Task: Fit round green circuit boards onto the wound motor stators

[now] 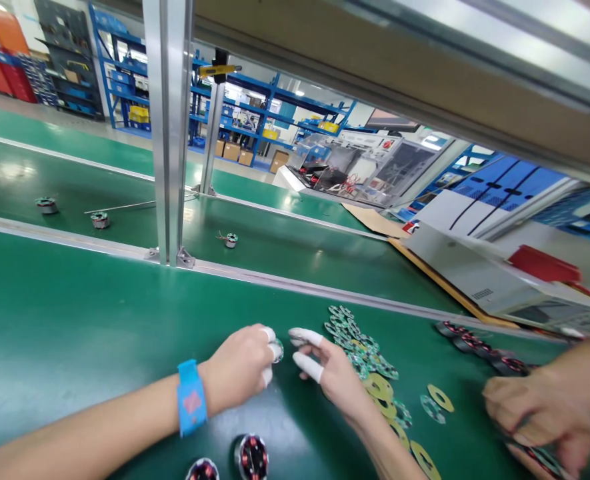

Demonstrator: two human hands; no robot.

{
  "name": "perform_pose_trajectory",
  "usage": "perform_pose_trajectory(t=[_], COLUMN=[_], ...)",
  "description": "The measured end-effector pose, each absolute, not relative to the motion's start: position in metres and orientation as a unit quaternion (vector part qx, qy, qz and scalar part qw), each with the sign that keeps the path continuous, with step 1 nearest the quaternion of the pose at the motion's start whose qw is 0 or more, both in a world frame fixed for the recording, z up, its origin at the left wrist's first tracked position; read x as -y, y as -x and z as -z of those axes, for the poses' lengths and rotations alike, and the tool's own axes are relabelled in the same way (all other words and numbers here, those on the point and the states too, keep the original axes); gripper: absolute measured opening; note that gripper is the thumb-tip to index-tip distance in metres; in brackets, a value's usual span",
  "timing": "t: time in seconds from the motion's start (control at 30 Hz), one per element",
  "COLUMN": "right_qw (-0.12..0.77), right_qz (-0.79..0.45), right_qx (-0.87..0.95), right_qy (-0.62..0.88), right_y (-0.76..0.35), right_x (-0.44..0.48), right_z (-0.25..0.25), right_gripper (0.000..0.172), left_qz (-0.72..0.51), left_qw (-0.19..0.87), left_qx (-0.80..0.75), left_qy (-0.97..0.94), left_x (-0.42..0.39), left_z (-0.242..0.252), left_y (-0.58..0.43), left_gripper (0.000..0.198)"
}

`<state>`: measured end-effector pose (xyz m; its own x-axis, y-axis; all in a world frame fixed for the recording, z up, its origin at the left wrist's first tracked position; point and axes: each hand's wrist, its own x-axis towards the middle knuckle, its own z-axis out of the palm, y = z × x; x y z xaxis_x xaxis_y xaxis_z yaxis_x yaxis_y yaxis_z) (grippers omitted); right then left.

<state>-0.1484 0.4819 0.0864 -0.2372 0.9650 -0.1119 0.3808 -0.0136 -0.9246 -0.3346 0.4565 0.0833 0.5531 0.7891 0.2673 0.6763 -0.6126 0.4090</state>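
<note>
My left hand [239, 365], with a blue band at the wrist and white finger cots, is closed on a small green ring-shaped circuit board [279, 351]; my fingers cover most of it. Just right of it my right hand [322, 367] is open, its cotted thumb and fingers apart and pointing at the left hand, a small gap between them. A pile of green ring boards [347, 333] lies beyond the right hand. Yellow flat rings [379, 387] lie beside my right wrist. Two motor stators with copper windings, one a stator [253, 457], stand at the near edge.
At the right, another person's hand [539, 407] is over a stator, near a row of stators [479, 347]. A metal upright [167, 133] rises from the bench rail. Beyond it, a few stators sit on the green conveyor surface [285, 247]. A beam [399, 73] crosses overhead.
</note>
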Motion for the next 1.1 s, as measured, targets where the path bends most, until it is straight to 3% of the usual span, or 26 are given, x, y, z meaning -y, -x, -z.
perform_pose_trajectory(t=[0.13, 0.2, 0.6, 1.1], right_qw=[0.332, 0.326, 0.261, 0.270], right_qz=[-0.440, -0.438, -0.141, -0.133], right_qx=[0.605, 0.603, 0.796, 0.815], right_qy=[0.575, 0.582, 0.527, 0.494], right_y=[0.155, 0.162, 0.175, 0.174], right_x=[-0.481, -0.481, -0.479, -0.480], right_z=[-0.087, -0.087, -0.090, -0.085], right_gripper=[0.033, 0.033, 0.019, 0.016], left_qz=[-0.304, -0.292, -0.255, -0.236], left_qw=[0.282, 0.310, 0.256, 0.239], left_qx=[-0.486, -0.488, -0.459, -0.475], left_qy=[-0.769, -0.762, -0.812, -0.813], left_x=[-0.464, -0.465, -0.472, -0.473], left_z=[-0.083, -0.079, -0.074, -0.075], left_y=[0.341, 0.340, 0.335, 0.335], left_gripper=[0.042, 0.043, 0.022, 0.027])
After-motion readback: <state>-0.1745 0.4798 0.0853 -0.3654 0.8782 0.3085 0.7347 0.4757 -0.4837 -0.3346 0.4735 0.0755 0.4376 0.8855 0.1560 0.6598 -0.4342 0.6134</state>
